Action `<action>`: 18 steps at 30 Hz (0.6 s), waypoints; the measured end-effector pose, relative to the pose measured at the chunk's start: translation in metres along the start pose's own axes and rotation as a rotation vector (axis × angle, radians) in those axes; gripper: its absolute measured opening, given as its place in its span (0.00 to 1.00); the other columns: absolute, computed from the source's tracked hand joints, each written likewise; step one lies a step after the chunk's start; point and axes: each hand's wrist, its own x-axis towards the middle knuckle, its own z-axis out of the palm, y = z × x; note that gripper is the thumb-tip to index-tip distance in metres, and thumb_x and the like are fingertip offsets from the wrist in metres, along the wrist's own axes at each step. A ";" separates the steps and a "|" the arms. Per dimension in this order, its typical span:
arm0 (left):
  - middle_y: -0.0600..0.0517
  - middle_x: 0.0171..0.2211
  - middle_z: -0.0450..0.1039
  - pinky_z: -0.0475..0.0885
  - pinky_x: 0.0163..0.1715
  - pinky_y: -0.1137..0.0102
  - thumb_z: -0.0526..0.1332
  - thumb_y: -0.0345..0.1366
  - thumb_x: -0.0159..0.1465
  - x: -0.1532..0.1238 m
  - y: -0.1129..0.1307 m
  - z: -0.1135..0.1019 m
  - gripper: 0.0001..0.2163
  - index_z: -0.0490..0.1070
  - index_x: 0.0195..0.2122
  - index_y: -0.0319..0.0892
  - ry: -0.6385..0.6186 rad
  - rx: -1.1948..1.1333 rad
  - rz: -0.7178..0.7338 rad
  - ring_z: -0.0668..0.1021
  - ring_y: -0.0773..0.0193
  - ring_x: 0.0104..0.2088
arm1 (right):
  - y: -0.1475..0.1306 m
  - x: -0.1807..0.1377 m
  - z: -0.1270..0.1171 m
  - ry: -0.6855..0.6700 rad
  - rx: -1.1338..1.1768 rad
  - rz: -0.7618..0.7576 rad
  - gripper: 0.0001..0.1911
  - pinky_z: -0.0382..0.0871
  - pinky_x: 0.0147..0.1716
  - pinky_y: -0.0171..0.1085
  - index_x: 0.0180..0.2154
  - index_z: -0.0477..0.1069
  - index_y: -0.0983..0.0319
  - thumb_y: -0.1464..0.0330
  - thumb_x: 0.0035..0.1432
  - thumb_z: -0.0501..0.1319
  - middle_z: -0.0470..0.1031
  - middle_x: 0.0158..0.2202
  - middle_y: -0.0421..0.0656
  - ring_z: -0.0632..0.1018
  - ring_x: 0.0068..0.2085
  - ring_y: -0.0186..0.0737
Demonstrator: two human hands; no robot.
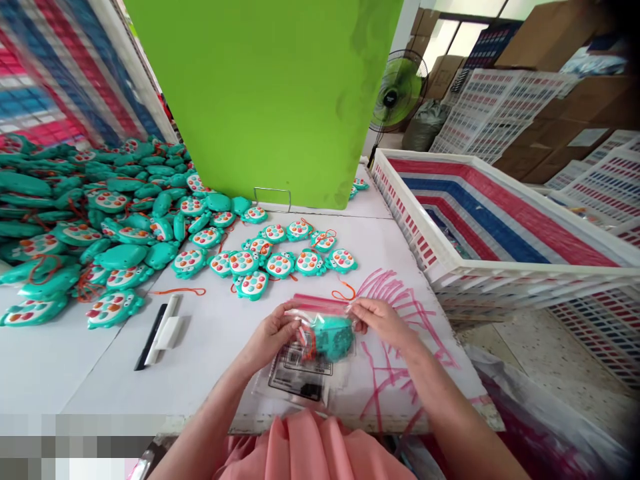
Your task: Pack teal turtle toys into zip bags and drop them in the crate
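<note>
My left hand [273, 333] pinches the left end of a clear zip bag [320, 317] at its red seal strip. My right hand [383, 320] pinches the right end of the same strip. Inside the bag lies a teal frog toy [333, 337] with an orange cord. The bag rests on a stack of flat clear bags [297, 377] with black printed labels, near the front edge of the white table [210, 347]. Several more teal frog toys [280, 260] with coloured buttons lie just beyond my hands.
A large heap of teal frog toys [75, 207] covers the table's left. A black and white tool [160, 330] lies left of my hands. A green board [270, 93] stands behind. A white crate [500, 227] sits at right, with a fan [400, 93] and cardboard boxes beyond.
</note>
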 end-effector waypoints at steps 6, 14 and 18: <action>0.49 0.45 0.69 0.68 0.48 0.65 0.61 0.32 0.59 0.004 -0.013 0.006 0.13 0.68 0.46 0.45 0.040 0.734 0.152 0.73 0.59 0.46 | -0.038 0.004 -0.111 0.943 -0.055 -0.319 0.15 0.72 0.28 0.36 0.36 0.74 0.65 0.59 0.57 0.59 0.76 0.28 0.43 0.76 0.25 0.36; 0.48 0.41 0.68 0.69 0.40 0.63 0.62 0.39 0.61 0.015 -0.016 0.032 0.08 0.69 0.39 0.42 0.149 1.288 0.133 0.71 0.55 0.43 | -0.023 0.078 -0.090 0.781 -0.540 -0.504 0.20 0.69 0.48 0.47 0.51 0.69 0.64 0.63 0.58 0.58 0.73 0.50 0.52 0.75 0.49 0.47; 0.48 0.39 0.68 0.67 0.41 0.60 0.63 0.38 0.61 0.016 -0.020 0.035 0.07 0.70 0.37 0.41 0.182 1.371 0.181 0.70 0.53 0.42 | 0.007 0.125 -0.042 0.325 -0.897 -0.304 0.29 0.57 0.59 0.51 0.57 0.65 0.64 0.70 0.51 0.63 0.60 0.61 0.56 0.61 0.62 0.54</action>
